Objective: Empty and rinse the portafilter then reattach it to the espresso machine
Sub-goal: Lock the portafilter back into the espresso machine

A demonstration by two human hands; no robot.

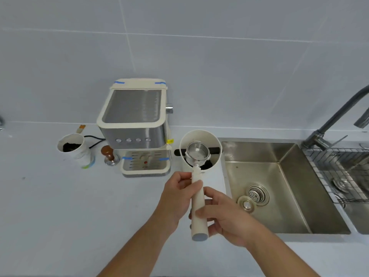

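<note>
The portafilter [198,198] has a cream handle and a steel basket, and its basket faces up and looks bare of grounds. The basket hovers over the white knock box [199,136], which has a black bar across it and dark grounds at the bottom. My left hand [176,194] grips the upper part of the handle. Lower down, my right hand [223,214] wraps the handle near its end. The cream and steel espresso machine [135,124] stands to the left of the knock box. The steel sink [279,186] lies to the right.
A paper cup [72,148] with coffee grounds and a wooden-topped tamper [108,154] stand left of the machine. A dark faucet [335,116] rises at the sink's far right, above a wire dish rack [339,172]. A drain strainer [257,193] and a loose plug [246,204] lie in the sink.
</note>
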